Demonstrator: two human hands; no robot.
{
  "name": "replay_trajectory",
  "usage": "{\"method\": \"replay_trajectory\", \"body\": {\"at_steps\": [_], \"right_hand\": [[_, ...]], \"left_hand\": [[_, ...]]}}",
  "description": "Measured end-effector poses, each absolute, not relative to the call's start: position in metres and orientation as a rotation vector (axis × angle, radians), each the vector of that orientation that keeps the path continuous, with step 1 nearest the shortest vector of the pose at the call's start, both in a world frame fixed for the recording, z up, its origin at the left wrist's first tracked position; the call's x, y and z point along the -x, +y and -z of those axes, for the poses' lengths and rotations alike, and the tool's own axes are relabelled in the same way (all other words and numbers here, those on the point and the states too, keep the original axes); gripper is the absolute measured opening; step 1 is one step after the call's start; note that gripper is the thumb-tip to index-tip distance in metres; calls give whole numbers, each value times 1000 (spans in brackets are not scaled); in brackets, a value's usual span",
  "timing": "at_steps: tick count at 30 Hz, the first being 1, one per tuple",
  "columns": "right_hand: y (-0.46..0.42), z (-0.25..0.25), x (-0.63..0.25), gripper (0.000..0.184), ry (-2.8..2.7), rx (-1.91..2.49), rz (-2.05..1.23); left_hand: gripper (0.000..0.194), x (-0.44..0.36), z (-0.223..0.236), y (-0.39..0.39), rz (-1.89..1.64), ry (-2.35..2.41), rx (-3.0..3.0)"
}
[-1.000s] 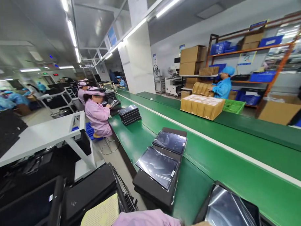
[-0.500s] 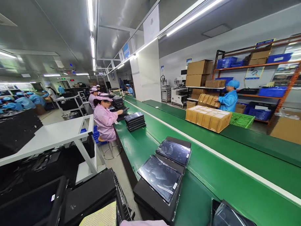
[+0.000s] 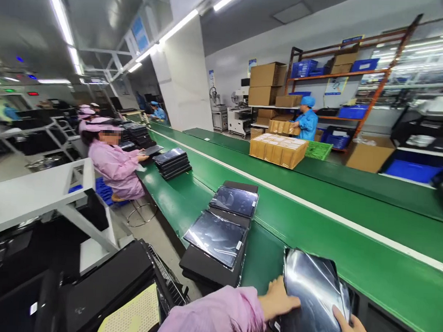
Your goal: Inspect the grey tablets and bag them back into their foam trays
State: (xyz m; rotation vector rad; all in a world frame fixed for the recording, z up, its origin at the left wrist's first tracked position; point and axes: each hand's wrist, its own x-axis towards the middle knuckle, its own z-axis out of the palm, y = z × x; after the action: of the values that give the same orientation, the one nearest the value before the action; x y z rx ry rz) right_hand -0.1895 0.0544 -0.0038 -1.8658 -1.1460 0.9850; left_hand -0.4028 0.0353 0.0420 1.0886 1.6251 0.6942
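Note:
A dark, glossy tablet [image 3: 308,285] in clear film lies at the lower right, between my two hands. My left hand [image 3: 280,298] grips its left edge, thumb on the face and fingers at the side. My right hand [image 3: 352,329] is closed on the lower right edge, with its thumb on the surface. More film-wrapped edges show under this tablet, but I cannot tell how many. To the left, another wrapped tablet [image 3: 217,236] with a small white label tops a black stack. Just behind it lies a similar tablet [image 3: 235,200].
A green conveyor [image 3: 285,202] runs away to the left, with a stack of tablets [image 3: 172,162] further along. A person in pink [image 3: 114,157] sits beside it. Across the belt are a yellow-brown carton [image 3: 278,148] and a person in blue [image 3: 306,120]. A white rack [image 3: 35,188] stands left.
The view has turned to the right. Both my hands have come into view on the tablet at the lower right, and more of my pink sleeve shows.

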Motion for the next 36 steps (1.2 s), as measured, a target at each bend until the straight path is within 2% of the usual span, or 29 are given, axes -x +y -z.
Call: {"method": "replay_trajectory", "body": {"at_steps": [4, 7, 9, 13, 16, 19, 22, 29, 32, 36], "right_hand": [[24, -25, 207, 48, -977, 1652, -1071], [12, -43, 218, 47, -984, 1552, -797], [12, -50, 217, 53, -1015, 1506, -673], [20, -57, 207, 70, -1073, 1221, -740], [24, -59, 206, 54, -1054, 1066, -816], [26, -61, 209, 38, -1016, 1032, -816], [27, -62, 212, 42, -979, 1056, -789], [22, -56, 216, 52, -924, 1103, -791], [20, -51, 221, 47, -898, 1116, -831], [17, -53, 216, 43, -930, 1111, -698]], "left_hand": [[63, 399, -64, 60, -957, 1453, -1014], [58, 394, -78, 68, -1095, 1316, -1026], [54, 394, -86, 69, -1125, 1232, -1075], [56, 401, -97, 71, -1064, 1064, -1189], [63, 406, -100, 75, -1121, 937, -1344], [53, 405, -97, 80, -1210, 830, -1532], [47, 402, -92, 83, -1228, 816, -1542], [54, 406, -84, 87, -1245, 783, -1593], [50, 405, -83, 87, -1283, 720, -1676], [39, 397, -85, 80, -1312, 614, -1623]]}}
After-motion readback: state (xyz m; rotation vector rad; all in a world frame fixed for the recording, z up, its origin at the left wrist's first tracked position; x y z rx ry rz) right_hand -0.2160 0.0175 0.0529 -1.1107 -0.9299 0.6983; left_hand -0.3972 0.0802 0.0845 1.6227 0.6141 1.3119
